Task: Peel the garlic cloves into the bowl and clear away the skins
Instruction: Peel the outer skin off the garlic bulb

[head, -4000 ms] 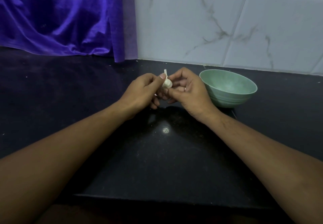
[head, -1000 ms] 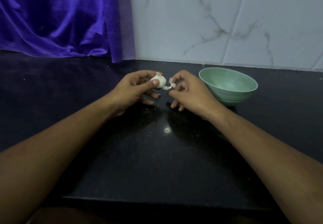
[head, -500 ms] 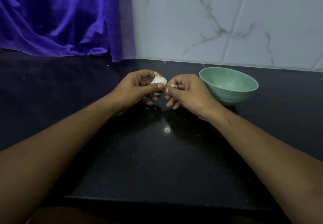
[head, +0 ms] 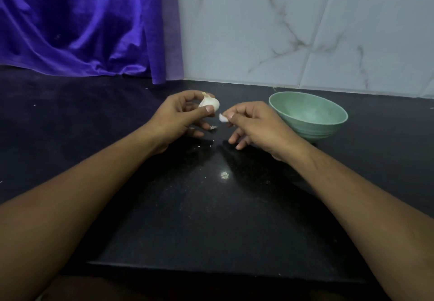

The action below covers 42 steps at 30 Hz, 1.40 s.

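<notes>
Light is dim and cool: the white marbled tiles (head: 305, 30) are brightest, while the black countertop (head: 211, 225) swallows detail, bar one small glare spot (head: 224, 175) near its middle. Soft shadows pool under the left hand (head: 178, 118) and right hand (head: 257, 128). Tile joints bow near the top edge, and the whole picture is slightly soft.

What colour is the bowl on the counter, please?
Pale green bowl, plain inside; the head view shows it.

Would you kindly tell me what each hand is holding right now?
Left hand: grips the garlic bulb between thumb and fingers.
Right hand: pinches a small white piece, likely garlic skin.
</notes>
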Available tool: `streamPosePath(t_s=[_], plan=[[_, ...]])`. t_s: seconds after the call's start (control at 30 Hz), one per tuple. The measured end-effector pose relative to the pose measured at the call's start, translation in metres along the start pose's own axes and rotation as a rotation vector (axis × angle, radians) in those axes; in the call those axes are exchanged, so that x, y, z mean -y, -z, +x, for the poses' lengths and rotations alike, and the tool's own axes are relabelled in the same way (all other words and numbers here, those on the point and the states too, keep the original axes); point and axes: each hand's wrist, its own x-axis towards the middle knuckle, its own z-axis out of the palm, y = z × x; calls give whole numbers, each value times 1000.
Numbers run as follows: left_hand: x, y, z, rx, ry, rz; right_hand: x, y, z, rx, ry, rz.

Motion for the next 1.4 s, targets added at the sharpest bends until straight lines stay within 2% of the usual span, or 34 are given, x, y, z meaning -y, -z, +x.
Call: streamPosePath(t_s=[0.17, 0.4, 0.53, 0.63, 0.73, 0.9, 1.0, 1.1, 1.3, 1.4], plan=[[0, 1, -1, -2, -12, 22, -5, -1, 0, -68, 114, -129], [0, 1, -1, -16, -19, 46, -1, 0, -2, -146, 152, -243], [-2, 0, -3, -9, -16, 52, -2, 2, 2, -236, 216, -231], [-3, -1, -5, 3, -15, 67, -2, 0, 1, -235, 205, -237], [-5, -3, -6, 16, -12, 87, -3, -4, 2, -197, 163, -158], [-8, -2, -8, 48, -32, 113, -1, -4, -1, -67, 117, 157], [-9, -4, -11, 52, -58, 136, -1, -1, -3, -38, 73, 234], [-10, -4, -11, 39, -63, 147, -2, -1, 0, -22, 88, 169], [-9, -1, -11, 53, -61, 209, -3, 4, 1, -47, 184, -166], [-8, 0, -10, 61, -60, 220, -3, 3, 0, -59, 198, -210]])
